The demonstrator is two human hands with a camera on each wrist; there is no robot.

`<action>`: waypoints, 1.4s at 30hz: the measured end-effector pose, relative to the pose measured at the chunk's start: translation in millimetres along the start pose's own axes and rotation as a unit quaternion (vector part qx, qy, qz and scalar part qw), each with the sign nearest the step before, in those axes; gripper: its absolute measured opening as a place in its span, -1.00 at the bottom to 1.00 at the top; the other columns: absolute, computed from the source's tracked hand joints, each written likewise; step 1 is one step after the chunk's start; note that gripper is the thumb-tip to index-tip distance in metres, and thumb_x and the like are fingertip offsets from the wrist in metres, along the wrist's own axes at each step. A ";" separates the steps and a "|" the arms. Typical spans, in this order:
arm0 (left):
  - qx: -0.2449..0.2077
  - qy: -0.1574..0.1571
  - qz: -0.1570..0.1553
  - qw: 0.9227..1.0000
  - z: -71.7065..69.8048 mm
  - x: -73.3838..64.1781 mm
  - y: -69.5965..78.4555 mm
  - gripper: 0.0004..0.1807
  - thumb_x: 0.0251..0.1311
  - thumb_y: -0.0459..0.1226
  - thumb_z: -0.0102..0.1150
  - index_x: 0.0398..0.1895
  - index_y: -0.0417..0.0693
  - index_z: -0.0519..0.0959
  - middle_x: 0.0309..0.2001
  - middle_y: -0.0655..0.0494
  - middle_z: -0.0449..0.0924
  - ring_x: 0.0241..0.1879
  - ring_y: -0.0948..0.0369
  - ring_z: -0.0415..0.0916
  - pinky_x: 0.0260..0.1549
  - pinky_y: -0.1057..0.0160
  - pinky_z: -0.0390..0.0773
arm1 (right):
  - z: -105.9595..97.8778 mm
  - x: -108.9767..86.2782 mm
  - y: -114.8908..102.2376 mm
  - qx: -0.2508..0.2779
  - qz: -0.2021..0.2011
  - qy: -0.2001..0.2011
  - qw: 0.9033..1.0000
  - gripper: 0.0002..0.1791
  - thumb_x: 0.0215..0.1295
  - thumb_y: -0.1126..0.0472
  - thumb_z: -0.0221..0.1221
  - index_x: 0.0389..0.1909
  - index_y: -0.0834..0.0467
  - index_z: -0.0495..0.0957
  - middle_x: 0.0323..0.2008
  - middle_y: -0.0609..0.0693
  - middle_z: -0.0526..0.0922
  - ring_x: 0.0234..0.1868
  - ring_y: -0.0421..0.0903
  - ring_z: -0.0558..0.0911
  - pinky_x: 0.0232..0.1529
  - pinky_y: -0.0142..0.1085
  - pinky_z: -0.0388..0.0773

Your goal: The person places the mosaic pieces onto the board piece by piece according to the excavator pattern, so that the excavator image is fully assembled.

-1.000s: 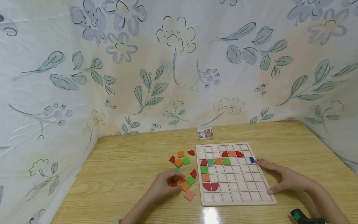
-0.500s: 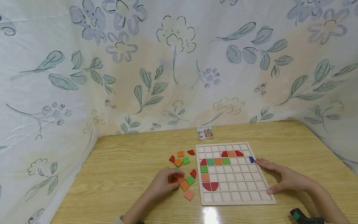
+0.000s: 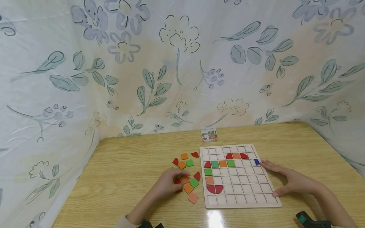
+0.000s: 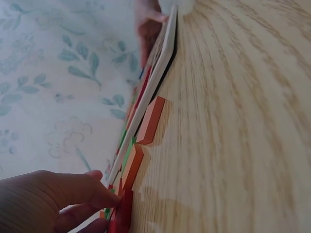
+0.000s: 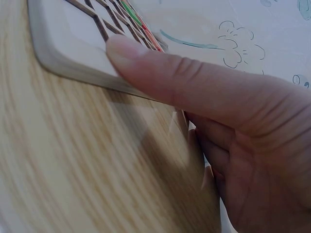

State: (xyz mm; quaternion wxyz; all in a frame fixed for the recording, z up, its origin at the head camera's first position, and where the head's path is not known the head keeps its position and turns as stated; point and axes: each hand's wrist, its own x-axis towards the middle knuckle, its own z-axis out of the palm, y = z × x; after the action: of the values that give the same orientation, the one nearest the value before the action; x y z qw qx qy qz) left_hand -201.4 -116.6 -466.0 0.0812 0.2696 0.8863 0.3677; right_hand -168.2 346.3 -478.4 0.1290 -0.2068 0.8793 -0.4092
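A wooden grid board [image 3: 242, 190] lies on the table. Red quarter-circles [image 3: 211, 189] and square green [image 3: 208, 172] and orange tiles [image 3: 222, 163] fill some cells. My left hand [image 3: 168, 183] is bent over the loose pieces left of the board. Its thumb touches a red piece [image 4: 121, 213] in the left wrist view; whether it pinches it is unclear, as the fingers cover part. My right hand [image 3: 296, 182] rests along the board's right edge with fingers extended. The thumb [image 5: 131, 53] lies on the rim; the fingertips are beside a blue piece [image 3: 256, 162].
Loose orange [image 3: 184, 156], green [image 3: 189, 163], salmon [image 3: 193, 198] and red pieces [image 3: 195, 154] are scattered left of the board. A small pattern card [image 3: 209, 135] lies behind it. Flowered cloth [image 3: 182, 79] hangs at the back and sides.
My left hand has shifted slightly away from me over the loose pieces, its fingers altering around the red ones. The right hand and board stay put.
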 end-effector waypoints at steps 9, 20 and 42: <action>0.001 0.003 0.003 1.000 3.6 1.4 -1.7 -0.68 0.01 -0.34 0.27 -0.12 0.13 0.62 -0.17 0.31 0.57 -0.23 0.29 0.36 -0.18 0.33 0.39 | -0.2 0.1 -2.3 -0.001 0.002 0.001 1.000 -0.01 -0.13 0.11 0.40 0.39 0.03 0.13 0.35 -0.43 -0.04 0.14 -0.81 -0.12 0.05 0.35 -0.02; 0.021 0.054 -0.001 0.998 21.7 4.7 12.5 -0.55 -0.05 -0.10 0.34 0.01 0.21 0.57 -0.20 0.39 0.57 -0.19 0.34 0.37 -0.19 0.32 0.42 | -1.6 -1.2 -2.8 -0.007 -0.002 0.002 1.000 -0.01 -0.12 0.12 0.40 0.39 0.03 0.13 0.34 -0.44 -0.03 0.14 -0.81 -0.11 0.19 0.04 0.08; -0.059 0.058 -0.021 0.996 23.1 6.9 24.6 -0.61 -0.08 -0.21 0.37 -0.08 0.13 0.62 -0.25 0.41 0.56 -0.19 0.35 0.45 -0.13 0.33 0.48 | 0.0 -0.3 -3.8 0.005 0.002 0.000 1.000 -0.01 -0.12 0.12 0.40 0.38 0.04 0.13 0.33 -0.46 -0.04 0.12 -0.83 -0.12 -0.05 0.46 -0.06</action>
State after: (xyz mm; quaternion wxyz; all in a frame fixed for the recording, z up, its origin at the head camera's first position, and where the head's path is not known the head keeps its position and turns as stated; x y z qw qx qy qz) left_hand -189.0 -84.4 -465.1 0.0529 0.2240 0.8717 0.4326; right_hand -167.0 344.2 -475.5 0.1307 -0.2048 0.8775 -0.4136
